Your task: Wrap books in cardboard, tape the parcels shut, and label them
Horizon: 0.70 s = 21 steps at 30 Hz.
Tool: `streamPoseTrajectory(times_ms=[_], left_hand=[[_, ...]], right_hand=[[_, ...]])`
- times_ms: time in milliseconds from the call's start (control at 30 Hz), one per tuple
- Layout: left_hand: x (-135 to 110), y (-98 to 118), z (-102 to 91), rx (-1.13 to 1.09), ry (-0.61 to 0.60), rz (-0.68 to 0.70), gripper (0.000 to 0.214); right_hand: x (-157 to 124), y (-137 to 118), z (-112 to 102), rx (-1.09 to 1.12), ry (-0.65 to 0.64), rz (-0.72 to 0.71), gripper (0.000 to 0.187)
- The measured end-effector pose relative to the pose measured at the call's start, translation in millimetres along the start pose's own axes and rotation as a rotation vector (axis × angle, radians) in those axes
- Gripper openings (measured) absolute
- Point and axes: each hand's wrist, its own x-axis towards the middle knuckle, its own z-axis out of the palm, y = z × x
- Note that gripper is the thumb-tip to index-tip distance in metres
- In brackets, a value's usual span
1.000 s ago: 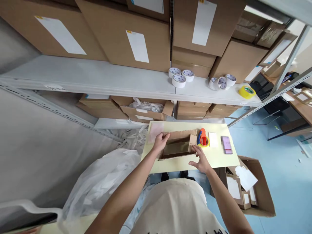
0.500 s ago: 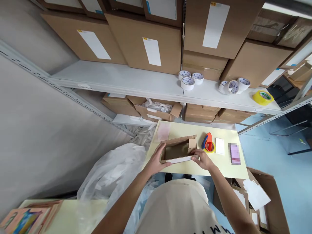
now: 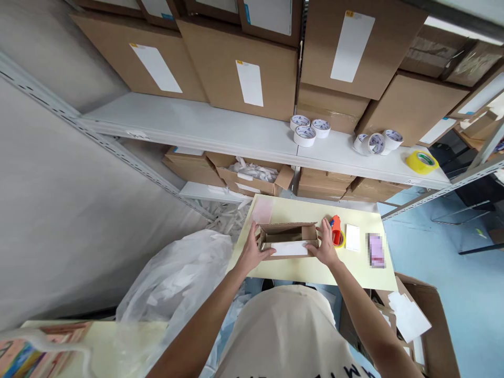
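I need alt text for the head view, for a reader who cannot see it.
A person's left hand and right hand hold an open cardboard box at a pale yellow table. Right of the box lie a red tape dispenser and a white card; a shelf behind carries cartons and tape rolls.

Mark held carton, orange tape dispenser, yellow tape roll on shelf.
Held carton (image 3: 289, 249), head view: white label on near wall.
Orange tape dispenser (image 3: 336, 231), head view: orange body.
Yellow tape roll (image 3: 417, 164), head view: outer side.

Brown boxes (image 3: 271, 73) on a grey shelf (image 3: 189, 118), white tape rolls (image 3: 304, 140) and a yellow roll (image 3: 421, 164) in front of them; plastic bag (image 3: 169, 283) near the wall (image 3: 102, 210), open carton (image 3: 437, 320) on the floor (image 3: 433, 252)
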Motion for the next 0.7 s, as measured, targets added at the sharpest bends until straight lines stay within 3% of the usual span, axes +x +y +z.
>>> streamPoseTrajectory(times_ms=[100,200,300,400,533,700], left_hand=[[8.7,8.1,-4.4,0.113,-0.044,-0.009,0.101],[10.0,14.3,-11.9,0.221,-0.093,-0.035,0.087],[5.8,16.8,-16.5,0.236,-0.183,-0.027,0.088],[8.7,19.8,-16.1,0.269,-0.214,-0.021,0.096],[35.3,27.3,-10.0,0.321,-0.160,-0.019,0.095],[70.5,33.4,-0.8,0.397,-0.197,-0.049,0.093]], right_hand=[[6.9,1.6,-3.9,0.000,-0.110,0.005,0.073],[-4.8,6.2,-5.6,0.000,-0.138,0.049,0.055],[-25.1,11.2,-2.2,0.055,-0.124,0.093,0.065],[-28.5,13.2,2.3,0.090,-0.114,0.155,0.068],[-1.7,13.6,6.4,0.103,-0.064,0.228,0.067],[24.7,13.2,9.6,0.090,-0.015,0.327,0.064]])
